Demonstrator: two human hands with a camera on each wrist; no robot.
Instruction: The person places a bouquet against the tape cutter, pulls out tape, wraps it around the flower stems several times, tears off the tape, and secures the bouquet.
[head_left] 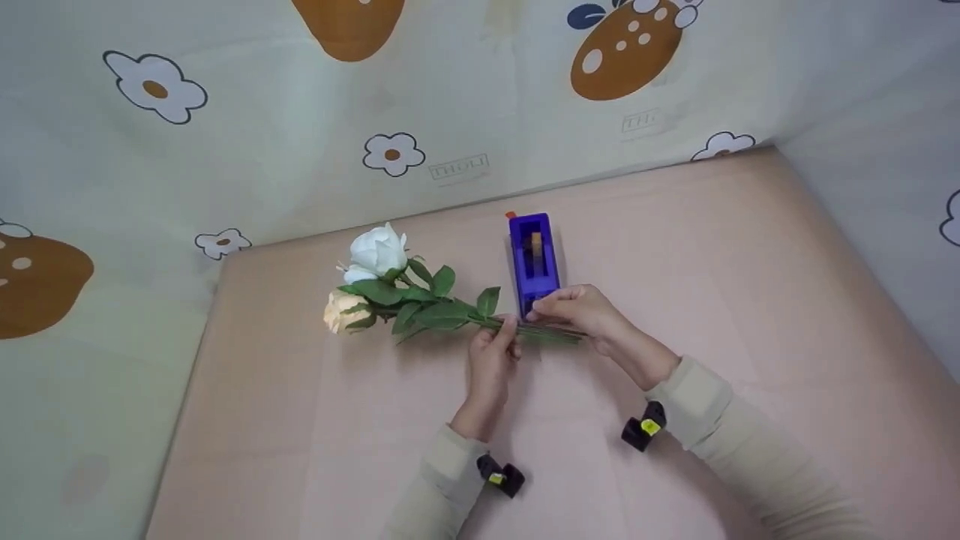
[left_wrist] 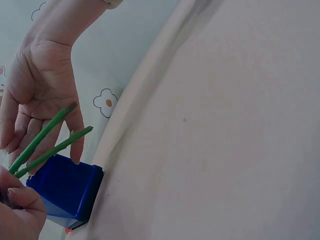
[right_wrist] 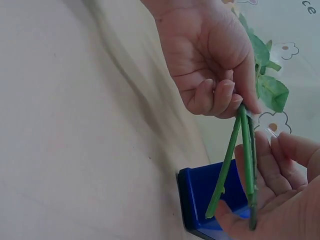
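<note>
Patterned cloth with flowers hangs behind a pink worktop (head_left: 750,300). On it lie two roses (head_left: 371,281), their stems (head_left: 525,328) running right, just in front of a blue tape dispenser (head_left: 533,259). The left hand (head_left: 491,360) pinches the stems together with curled fingers (right_wrist: 215,95). The right hand (head_left: 581,309) lies under the stem ends, fingers (left_wrist: 75,132) loosely spread, perhaps holding clear tape.
</note>
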